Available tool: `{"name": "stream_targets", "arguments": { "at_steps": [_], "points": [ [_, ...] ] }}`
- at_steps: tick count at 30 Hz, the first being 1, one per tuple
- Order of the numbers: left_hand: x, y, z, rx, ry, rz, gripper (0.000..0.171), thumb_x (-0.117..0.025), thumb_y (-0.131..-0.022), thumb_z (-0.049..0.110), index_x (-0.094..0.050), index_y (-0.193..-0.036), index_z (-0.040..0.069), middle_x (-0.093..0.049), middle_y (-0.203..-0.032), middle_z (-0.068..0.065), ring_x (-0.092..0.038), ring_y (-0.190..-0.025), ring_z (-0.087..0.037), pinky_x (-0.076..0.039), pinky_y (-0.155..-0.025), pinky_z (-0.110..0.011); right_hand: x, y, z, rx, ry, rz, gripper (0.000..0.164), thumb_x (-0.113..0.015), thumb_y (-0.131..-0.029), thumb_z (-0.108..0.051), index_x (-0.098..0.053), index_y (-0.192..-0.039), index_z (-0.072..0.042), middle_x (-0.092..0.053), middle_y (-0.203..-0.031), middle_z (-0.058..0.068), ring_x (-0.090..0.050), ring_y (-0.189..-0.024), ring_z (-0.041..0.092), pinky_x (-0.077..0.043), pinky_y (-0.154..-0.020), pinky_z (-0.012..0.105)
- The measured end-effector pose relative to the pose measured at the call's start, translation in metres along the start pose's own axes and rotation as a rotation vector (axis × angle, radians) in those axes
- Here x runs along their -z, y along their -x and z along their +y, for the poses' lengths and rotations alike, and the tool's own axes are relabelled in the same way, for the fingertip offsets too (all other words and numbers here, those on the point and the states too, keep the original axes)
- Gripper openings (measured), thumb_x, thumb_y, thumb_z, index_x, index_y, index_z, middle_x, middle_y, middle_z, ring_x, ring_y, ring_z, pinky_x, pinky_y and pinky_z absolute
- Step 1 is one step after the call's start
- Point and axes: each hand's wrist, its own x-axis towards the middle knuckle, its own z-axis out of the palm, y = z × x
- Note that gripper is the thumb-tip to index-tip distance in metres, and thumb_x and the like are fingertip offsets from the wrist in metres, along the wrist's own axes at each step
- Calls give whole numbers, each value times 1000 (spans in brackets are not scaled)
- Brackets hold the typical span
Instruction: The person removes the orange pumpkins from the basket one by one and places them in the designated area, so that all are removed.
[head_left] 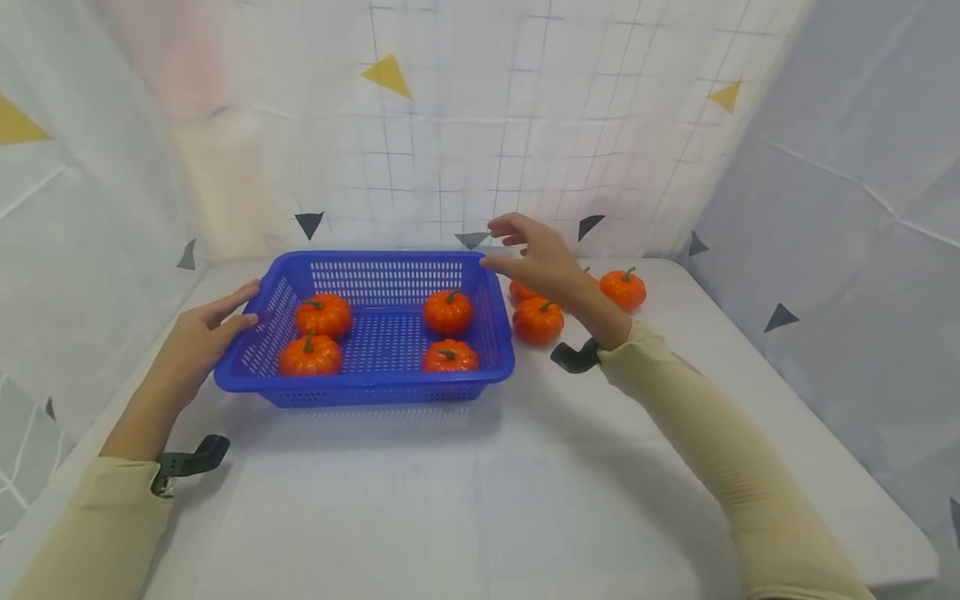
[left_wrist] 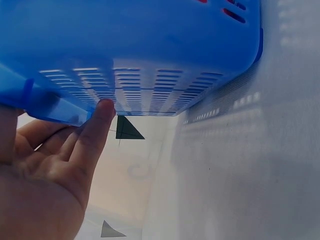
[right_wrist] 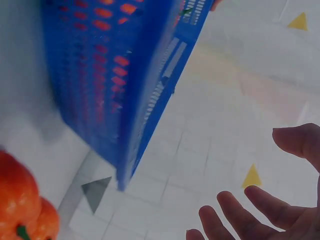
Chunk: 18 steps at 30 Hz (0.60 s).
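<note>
The blue basket (head_left: 367, 381) sits on the table (head_left: 360, 500). At its nine o'clock, the left hand (head_left: 201, 340) holds the edge, thumb at the rim, fingers against the outer wall. Inside, four pumpkins lie at ten (head_left: 323, 317), eight (head_left: 310, 357), two (head_left: 448, 313) and four o'clock (head_left: 450, 357). The right hand (head_left: 542, 258) hovers at two o'clock, grasping nothing, fingers loosely bent, thumb apart. More pumpkins (head_left: 537, 322) stand outside, around three o'clock, some partly hidden by that hand.
</note>
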Motion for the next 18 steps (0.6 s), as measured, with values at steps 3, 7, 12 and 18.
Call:
{"name": "stream_targets", "arguments": {
  "at_steps": [3,7,12,18],
  "points": [
    [0,-1,-1,3,-1,-3,64,-52,-108,45,-31,-164,22,-26,-169,-12,-25,-151,-46,-32,-112,-67,-6,-5,-14,38,4,-19,56,-77,-93,-31,-59,-143,-13,-63,-139,3,-57,-128,24,-51,-103,50],
    [0,-1,-1,2,-4,-5,64,-52,-109,45,-30,-164,22,-26,-169,-12,-25,-151,-47,-33,-111,-68,-16,-11,-29,71,-1,-54,56,-78,-93,-29,-59,-144,-12,-64,-138,5,-58,-128,23,-51,-104,48],
    [0,-1,-1,2,-3,-4,64,-52,-109,45,-30,-164,22,-25,-169,-12,-24,-151,-46,-31,-112,-68,-28,-17,-45,117,-4,-104,55,-77,-94,-28,-58,-143,-12,-64,-138,5,-59,-126,21,-53,-101,44],
    [0,0,0,3,-5,-2,64,-52,-108,45,-30,-164,22,-25,-169,-12,-25,-151,-47,-32,-111,-68,-40,-29,-60,181,17,-150,52,-77,-95,-28,-59,-141,-12,-65,-135,3,-59,-123,18,-54,-98,37]
  ]
}}
